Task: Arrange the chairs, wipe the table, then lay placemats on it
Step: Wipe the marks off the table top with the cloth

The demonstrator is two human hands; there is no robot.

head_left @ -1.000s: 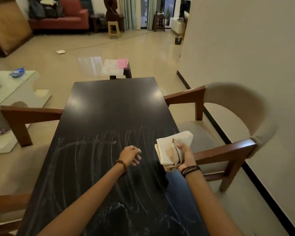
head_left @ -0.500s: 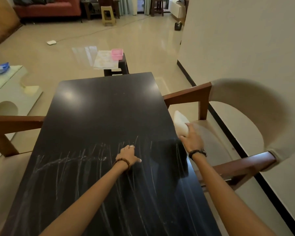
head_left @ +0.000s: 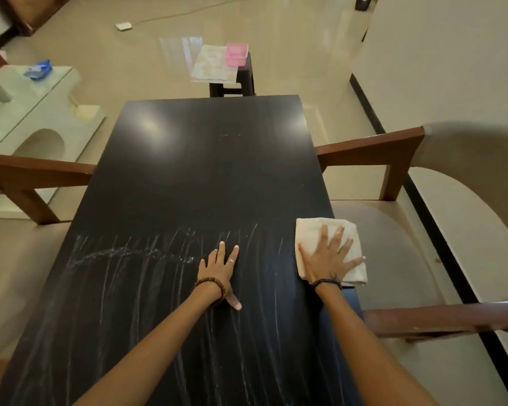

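Fingers spread flat, your right hand (head_left: 324, 256) pins the cloth (head_left: 329, 249) at the table (head_left: 206, 159) edge, 3 o'clock. Your left hand (head_left: 219, 266) rests flat, nearer centre. Unwiped tabletop runs lengthwise toward 12 o'clock.

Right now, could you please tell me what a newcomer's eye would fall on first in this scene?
The long dark table fills the middle, its near half covered in pale streaks. At its right edge the right hand presses flat on a folded cream cloth, while the left hand rests flat on the tabletop nearby. Beyond the far end, a pink box sits on a dark stool.
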